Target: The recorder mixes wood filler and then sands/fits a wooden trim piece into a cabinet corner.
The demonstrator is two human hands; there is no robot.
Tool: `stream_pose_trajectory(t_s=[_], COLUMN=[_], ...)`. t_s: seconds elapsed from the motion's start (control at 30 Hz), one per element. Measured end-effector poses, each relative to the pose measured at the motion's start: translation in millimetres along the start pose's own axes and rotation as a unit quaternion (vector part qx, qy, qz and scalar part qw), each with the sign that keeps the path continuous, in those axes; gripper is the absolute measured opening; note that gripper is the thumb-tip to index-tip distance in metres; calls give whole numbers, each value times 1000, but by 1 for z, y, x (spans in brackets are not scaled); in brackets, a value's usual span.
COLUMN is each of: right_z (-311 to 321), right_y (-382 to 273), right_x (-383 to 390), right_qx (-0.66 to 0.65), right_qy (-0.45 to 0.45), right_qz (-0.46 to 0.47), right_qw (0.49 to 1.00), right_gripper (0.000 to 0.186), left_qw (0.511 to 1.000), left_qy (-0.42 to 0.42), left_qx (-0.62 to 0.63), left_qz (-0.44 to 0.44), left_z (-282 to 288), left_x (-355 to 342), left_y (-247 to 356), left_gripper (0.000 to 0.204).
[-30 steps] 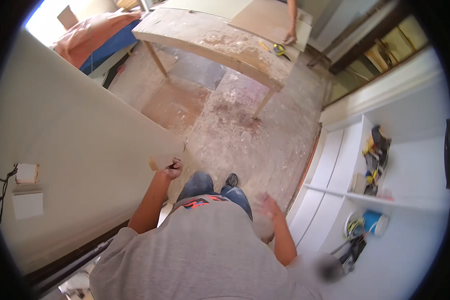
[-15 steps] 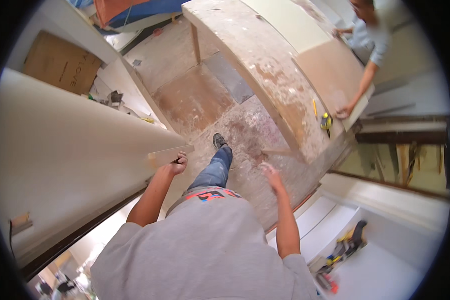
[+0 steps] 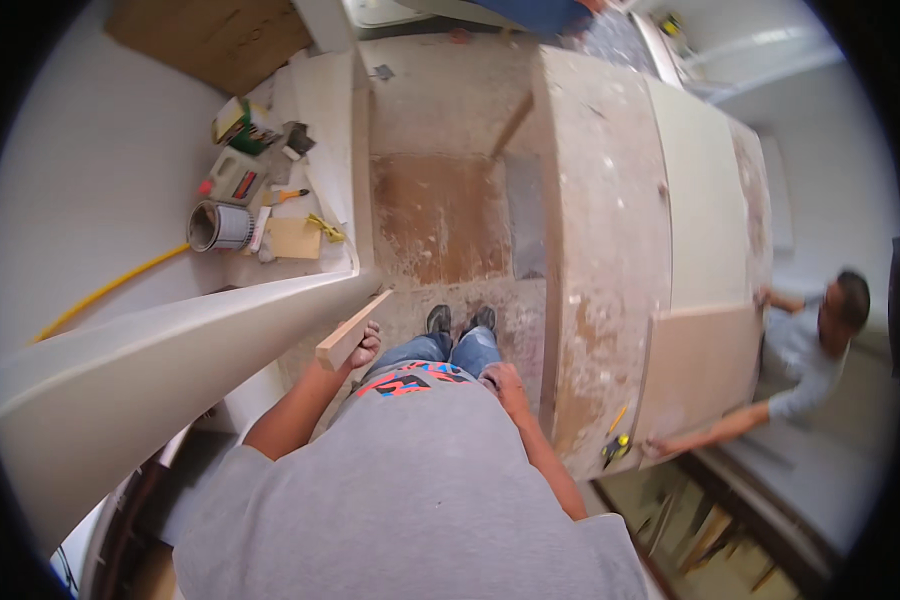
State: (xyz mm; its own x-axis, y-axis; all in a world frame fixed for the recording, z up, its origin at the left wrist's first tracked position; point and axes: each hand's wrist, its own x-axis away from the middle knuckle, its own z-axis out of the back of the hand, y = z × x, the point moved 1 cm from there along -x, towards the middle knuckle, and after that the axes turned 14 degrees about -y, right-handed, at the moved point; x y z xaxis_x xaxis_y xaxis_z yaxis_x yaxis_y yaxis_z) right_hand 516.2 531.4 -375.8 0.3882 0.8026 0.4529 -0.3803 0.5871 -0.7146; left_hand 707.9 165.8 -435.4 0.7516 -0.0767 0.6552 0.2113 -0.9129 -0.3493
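Note:
My left hand [image 3: 366, 346] is closed around a short, pale wooden strip [image 3: 346, 336], held tilted beside the curved white panel edge. My right hand [image 3: 501, 381] is low at my right hip, against my jeans [image 3: 476, 352]; its fingers are partly hidden, so I cannot tell their grip. To my right stands a long, dusty workbench [image 3: 595, 250] with a light brown board [image 3: 698, 355] lying on it. Near the bench's close end are a yellow pencil [image 3: 618, 420] and a yellow-and-black tape measure [image 3: 617, 450].
A co-worker [image 3: 820, 340] leans over the bench's right side, one hand on the board. On the left shelf [image 3: 320, 90] stand a paint can [image 3: 220, 226], a plastic jug [image 3: 237, 176], a paintbrush [image 3: 286, 196] and a cardboard box [image 3: 210, 40]. The curved white panel [image 3: 170, 350] runs along my left.
My view has turned, bringing the shelf of cans into sight. My right hand has gone from outstretched in the air to my hip. The wooden strip remains in my left hand, now seen more end-on.

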Motion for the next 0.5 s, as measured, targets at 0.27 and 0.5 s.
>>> stream_pose_trajectory(t_s=[0.27,0.5], right_z=[143,241], right_y=[-39,-56], right_x=[-147,-338], right_qx=[-88,3], right_qy=[-92,-323], right_qz=[-17,-29], right_qw=[992,946], right_gripper=[19,28], left_qw=[971,924], left_qy=[-34,-69], left_qx=[202,308], left_qz=[-125,-217], left_z=[-24,-75], left_x=[-7,-33], left_y=[-4,-14], left_gripper=[29,31])
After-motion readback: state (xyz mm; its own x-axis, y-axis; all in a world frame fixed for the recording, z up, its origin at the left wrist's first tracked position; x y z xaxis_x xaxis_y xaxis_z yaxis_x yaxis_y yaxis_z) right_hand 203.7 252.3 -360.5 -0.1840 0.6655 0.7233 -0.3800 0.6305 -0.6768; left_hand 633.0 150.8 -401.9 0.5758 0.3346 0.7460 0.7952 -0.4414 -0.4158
